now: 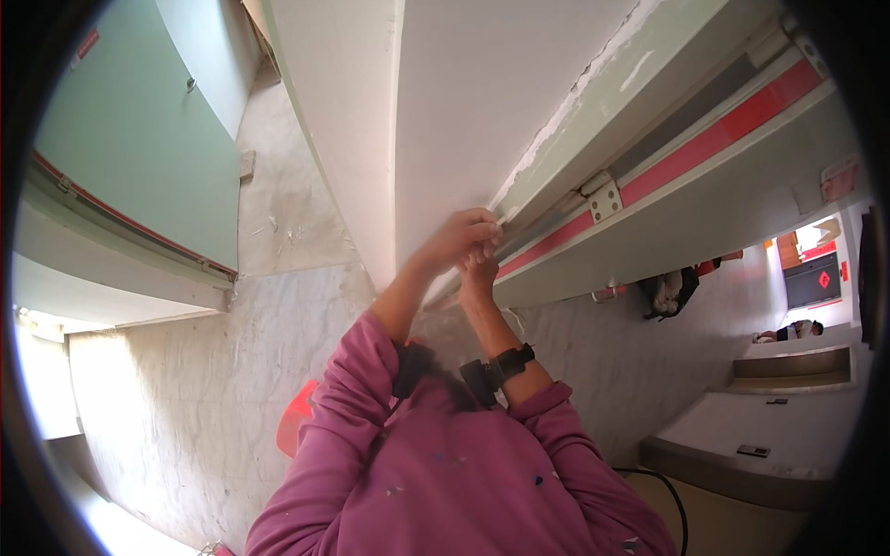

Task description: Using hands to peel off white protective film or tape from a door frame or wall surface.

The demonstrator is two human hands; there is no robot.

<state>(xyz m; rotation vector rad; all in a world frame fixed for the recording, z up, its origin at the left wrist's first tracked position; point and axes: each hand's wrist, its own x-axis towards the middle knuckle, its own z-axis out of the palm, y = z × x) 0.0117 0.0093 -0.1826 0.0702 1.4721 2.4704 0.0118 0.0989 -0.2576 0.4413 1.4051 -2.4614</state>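
Both my hands are raised together at a pale green door frame (pixel 556 149), whose edge against the white wall (pixel 480 90) is rough and chipped. My left hand (pixel 464 236) is bent at the frame's edge, with a small pale piece between its fingertips; the piece is too small to name. Just below, my right hand (pixel 480 270) has its fingers curled near the left one; whether it holds anything cannot be told. A black strap (pixel 513 363) is around my right forearm.
An open green door (pixel 667 229) with a metal hinge (pixel 605 201) and red strip stands close on the right. Another green door (pixel 146 139) is at left. A red plastic object (pixel 295 419) is beside me. A person (pixel 793 331) is far off at right.
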